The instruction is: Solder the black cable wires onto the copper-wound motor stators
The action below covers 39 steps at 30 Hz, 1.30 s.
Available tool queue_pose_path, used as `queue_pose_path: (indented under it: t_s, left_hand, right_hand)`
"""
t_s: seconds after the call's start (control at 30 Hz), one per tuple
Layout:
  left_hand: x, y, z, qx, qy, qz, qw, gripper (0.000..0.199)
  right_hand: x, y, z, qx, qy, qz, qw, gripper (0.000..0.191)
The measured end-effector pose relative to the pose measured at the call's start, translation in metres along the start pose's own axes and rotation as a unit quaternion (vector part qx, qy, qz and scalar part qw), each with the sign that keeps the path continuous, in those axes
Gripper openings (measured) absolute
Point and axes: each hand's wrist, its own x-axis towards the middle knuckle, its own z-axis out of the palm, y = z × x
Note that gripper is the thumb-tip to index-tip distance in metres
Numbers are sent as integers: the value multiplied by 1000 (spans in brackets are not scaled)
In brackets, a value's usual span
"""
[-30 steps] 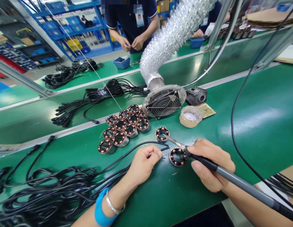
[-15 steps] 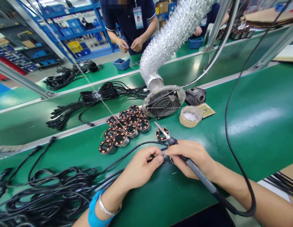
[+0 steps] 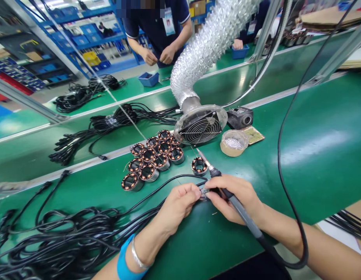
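My right hand (image 3: pixel 237 194) is closed around the grey handle of a soldering iron (image 3: pixel 241 212), whose metal tip points up and away, near the fan. Its thumb and forefinger also meet the fingertips of my left hand (image 3: pixel 180 200). The left fingers pinch the end of a black cable (image 3: pixel 171 178), where thin wires show between the two hands; the fingers hide the details. Just beyond the hands stands a single copper-wound motor stator (image 3: pixel 199 166). Several more stators (image 3: pixel 148 172) are grouped to its left.
A fan hood (image 3: pixel 200 126) on a foil duct (image 3: pixel 192 66) hangs over the bench. Right of it are a round tub (image 3: pixel 233 143), a sponge pad (image 3: pixel 253 135) and an iron holder (image 3: pixel 240 118). Coiled black cables (image 3: pixel 66 237) cover the left. Opposite works another person (image 3: pixel 157 39).
My left hand has turned slightly and its fingers have closed in toward the right fingertips. The soldering iron has shifted a little, its tip moving right.
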Motion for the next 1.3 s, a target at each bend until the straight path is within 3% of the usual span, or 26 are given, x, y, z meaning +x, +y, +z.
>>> queue_pose_path:
  t_s: [0.13,0.27,0.4,0.6,0.83,1.1,1.3]
  left_hand:
    - [0,-1,2,14,34,16,999,32]
    - [0,-3,1,25,44,30,998,35]
    - [1,-7,-1,33,38,41,998,35]
    - [1,-12,1,74,56,53,994,33]
    - [1,-14,4,117,77,67,988,30]
    - [-2,-14,10,122,105,60,985,28]
    - [-2,-14,13,128,116,65,983,27]
  right_hand:
    - [-3,-1,-4,0,-25,38,999,35]
    - [-5,-3,-1,-9,-13,19,1000,35]
    - [-4,-4,3,27,-40,21,999,33]
    - [-5,2,1,19,15,47,999,27]
    - [-6,4,-4,24,5,42,999,28]
    - [-12,-14,-36,33,-6,74,997,37]
    - [-23,-21,-51,82,64,147,984,22]
